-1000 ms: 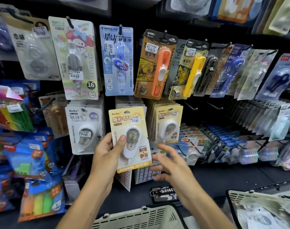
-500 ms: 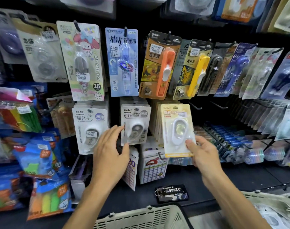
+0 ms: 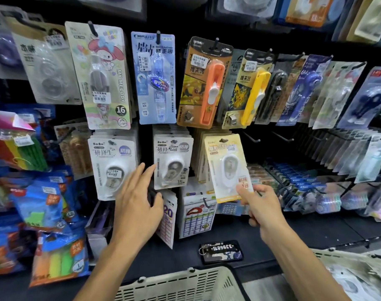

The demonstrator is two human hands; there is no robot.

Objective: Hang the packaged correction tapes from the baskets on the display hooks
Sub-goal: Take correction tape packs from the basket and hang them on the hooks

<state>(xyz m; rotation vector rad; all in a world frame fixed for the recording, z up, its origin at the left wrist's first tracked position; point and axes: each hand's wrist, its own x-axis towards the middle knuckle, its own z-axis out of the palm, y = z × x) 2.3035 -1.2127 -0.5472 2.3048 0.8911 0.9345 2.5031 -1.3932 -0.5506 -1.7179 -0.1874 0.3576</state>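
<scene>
One yellow correction tape pack [image 3: 226, 168] pinched in our right hand [image 3: 262, 208] (left hand [image 3: 137, 205] open, empty) needs its slot threaded onto the hook.

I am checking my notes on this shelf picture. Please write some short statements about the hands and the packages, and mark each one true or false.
1. The right hand pinches the yellow correction tape package at its lower corner. True.
2. The left hand holds a package. False: it is open and holds nothing, its fingers near the grey-white package.
3. A dark key tag with numbers lies on the shelf. True.
4. The orange package lies inside the basket. False: it hangs on an upper hook.
</scene>
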